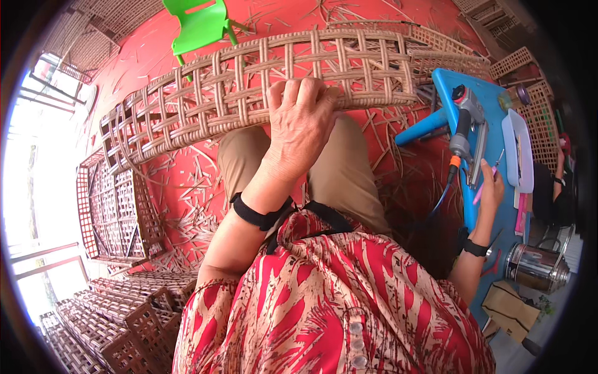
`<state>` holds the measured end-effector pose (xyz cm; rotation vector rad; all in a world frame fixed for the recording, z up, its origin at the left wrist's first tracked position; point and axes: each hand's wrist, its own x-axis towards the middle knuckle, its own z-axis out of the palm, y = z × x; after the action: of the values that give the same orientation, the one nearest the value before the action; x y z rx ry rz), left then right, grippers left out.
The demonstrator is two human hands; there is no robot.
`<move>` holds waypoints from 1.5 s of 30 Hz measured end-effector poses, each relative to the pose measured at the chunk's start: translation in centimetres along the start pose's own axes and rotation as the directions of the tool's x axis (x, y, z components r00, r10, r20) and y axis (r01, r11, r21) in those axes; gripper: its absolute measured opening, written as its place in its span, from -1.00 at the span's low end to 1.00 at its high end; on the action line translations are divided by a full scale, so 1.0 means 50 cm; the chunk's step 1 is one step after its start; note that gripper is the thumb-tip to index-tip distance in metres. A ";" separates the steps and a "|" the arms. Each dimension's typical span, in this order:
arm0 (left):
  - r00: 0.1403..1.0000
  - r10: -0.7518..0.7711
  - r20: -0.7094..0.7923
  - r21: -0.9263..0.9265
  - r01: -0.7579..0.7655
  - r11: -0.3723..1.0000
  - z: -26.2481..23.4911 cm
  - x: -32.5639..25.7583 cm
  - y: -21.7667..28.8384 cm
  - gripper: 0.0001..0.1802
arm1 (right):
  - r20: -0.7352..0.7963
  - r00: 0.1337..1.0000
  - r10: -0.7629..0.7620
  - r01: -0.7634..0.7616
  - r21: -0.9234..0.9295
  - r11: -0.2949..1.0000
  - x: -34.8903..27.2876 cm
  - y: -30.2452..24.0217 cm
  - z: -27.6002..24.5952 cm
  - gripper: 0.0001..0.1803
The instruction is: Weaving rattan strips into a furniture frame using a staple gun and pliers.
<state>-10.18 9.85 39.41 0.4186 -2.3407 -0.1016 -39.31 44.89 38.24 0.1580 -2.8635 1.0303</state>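
A long, narrow panel of woven brown rattan strips [218, 87] lies across my knees, reaching far to the left. My left hand [302, 121] is closed over its near edge, fingers hooked through the open weave. On the right, my right hand [491, 194] is at the blue table, its fingers closed around a slim pink-handled tool [478, 192] with a thin metal shaft; its exact kind is unclear. Just beyond that hand lies an air stapler [468, 121] with an orange fitting and a blue hose. A pale plastic tray [518, 146] sits beside it.
The blue table [483, 93] also carries a shiny metal pot [539, 265]. Rattan scraps litter the red floor [187, 187]. A green chair [199, 25] stands ahead. Woven pieces [115, 209] are stacked at left. Another person's arm [558, 174] shows at far right.
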 end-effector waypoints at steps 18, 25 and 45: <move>0.971 0.126 -0.204 0.065 -0.115 0.991 0.047 0.012 0.046 -0.62 | 0.140 0.958 0.250 -0.189 -0.345 0.919 0.071 0.052 -0.035 -0.15; 0.982 0.139 -0.129 -0.023 -0.143 0.989 0.032 0.003 0.017 -0.63 | -0.103 0.995 0.009 -0.047 -0.367 0.929 0.159 0.149 -0.006 0.22; 0.389 -0.916 -0.095 -0.750 0.577 0.323 -0.155 -0.235 -0.090 -0.53 | 0.491 0.227 -0.841 0.784 0.420 0.457 0.052 -0.671 0.324 -0.21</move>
<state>4.26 9.84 36.32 1.0844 -1.2062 -1.0856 -38.41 8.64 47.24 2.1834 -2.4008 0.8837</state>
